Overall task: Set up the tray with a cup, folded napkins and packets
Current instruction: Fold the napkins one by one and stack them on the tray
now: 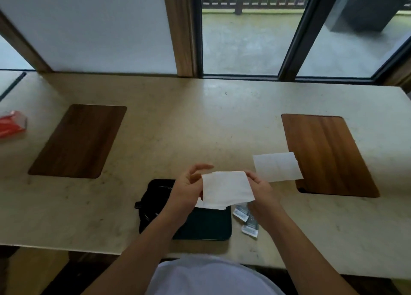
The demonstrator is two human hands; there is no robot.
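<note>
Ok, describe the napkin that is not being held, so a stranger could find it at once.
Start at the wooden placemat on the right of the beige table. The loose napkin lies flat across its near-left edge, partly on the table. Unlike the napkin in the hands, nothing touches it.

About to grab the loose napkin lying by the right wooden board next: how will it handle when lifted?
Likely floppy: the napkin lies thin and flat, one edge over the wooden board. Probably very light, so a push may slide or crumple it. The one held between left hand and right hand sags similarly.
</note>
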